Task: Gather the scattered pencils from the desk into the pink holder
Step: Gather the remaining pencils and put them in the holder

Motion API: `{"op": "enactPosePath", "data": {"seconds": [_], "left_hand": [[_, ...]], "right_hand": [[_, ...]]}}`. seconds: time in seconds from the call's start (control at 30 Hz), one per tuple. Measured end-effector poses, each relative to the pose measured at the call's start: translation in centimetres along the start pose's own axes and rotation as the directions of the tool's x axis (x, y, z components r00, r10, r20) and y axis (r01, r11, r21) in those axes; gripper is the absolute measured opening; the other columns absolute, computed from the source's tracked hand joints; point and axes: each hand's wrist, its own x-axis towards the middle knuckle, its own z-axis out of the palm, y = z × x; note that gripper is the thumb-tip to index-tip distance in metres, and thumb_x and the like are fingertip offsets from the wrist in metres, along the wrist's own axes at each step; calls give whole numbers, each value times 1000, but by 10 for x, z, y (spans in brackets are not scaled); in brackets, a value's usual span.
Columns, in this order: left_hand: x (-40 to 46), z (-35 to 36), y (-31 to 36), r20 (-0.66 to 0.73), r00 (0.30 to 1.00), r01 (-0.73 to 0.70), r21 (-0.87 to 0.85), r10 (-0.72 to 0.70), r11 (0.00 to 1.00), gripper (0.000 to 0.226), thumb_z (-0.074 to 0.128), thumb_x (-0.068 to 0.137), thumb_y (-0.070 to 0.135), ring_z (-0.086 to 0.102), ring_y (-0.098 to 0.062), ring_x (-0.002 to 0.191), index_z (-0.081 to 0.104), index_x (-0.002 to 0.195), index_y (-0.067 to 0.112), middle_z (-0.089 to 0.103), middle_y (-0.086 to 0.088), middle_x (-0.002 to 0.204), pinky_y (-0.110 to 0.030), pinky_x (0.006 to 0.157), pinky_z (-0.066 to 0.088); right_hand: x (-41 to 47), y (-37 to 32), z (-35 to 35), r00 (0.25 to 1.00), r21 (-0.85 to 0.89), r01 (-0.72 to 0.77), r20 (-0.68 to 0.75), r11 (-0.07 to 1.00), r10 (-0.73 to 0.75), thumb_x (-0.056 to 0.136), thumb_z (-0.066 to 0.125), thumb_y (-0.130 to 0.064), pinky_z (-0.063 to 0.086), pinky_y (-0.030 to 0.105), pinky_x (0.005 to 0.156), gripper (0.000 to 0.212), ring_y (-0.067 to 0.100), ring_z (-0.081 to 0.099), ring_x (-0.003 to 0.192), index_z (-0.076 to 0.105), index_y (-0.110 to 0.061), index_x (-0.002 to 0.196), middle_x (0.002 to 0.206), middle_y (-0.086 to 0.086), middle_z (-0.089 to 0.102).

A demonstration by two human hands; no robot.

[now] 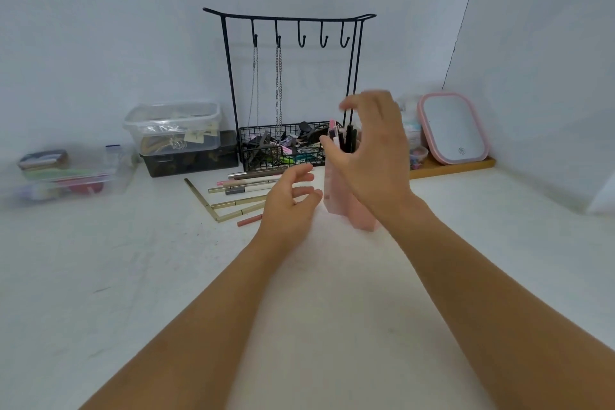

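The pink holder (336,200) stands upright mid-desk, with a pink pencil and black pencils (349,140) sticking out of its top. My right hand (369,156) hovers open over and in front of the holder, fingers spread, hiding much of it. My left hand (289,206) is open just left of the holder, holding nothing. Several scattered pencils (239,191), gold, grey, brown and pink, lie on the white desk (133,276) left of my left hand; a pink pencil (249,220) lies nearest me.
A black wire rack (286,146) with hooks, hanging chains and a basket of clips stands behind the holder. Clear and dark boxes (179,140) sit at back left, a blurred plastic box (66,173) far left, a pink mirror (454,128) on a wooden tray at right.
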Motion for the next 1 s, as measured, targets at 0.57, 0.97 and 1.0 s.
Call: {"op": "enactPosePath", "data": {"seconds": [0.57,0.97,1.0], "left_hand": [[-7,-31,2,-136,987,103,87,-91,991,14,67,93,11,67,-14,87,69,99,23,69,2,94,-39,82,58],[-17,-129,-22,-277,951,-10,420,139,907,20,70,90,8,62,-5,85,66,101,24,67,10,90,-15,69,44],[-14,-133,-25,-293,947,5,423,131,906,19,70,90,9,62,-6,86,65,102,24,66,10,90,-13,69,43]], "right_hand": [[-44,51,35,857,-279,-26,487,960,165,82,59,13,48,37,86,29,30,54,100,73,-8,97,97,9,65],[-14,-19,72,719,7,-150,687,989,104,95,62,-15,38,20,94,34,18,57,121,63,-13,129,130,2,63],[-9,-17,78,719,-2,-172,683,985,127,95,60,-11,37,20,94,34,19,57,121,63,-11,129,131,3,64]]}}
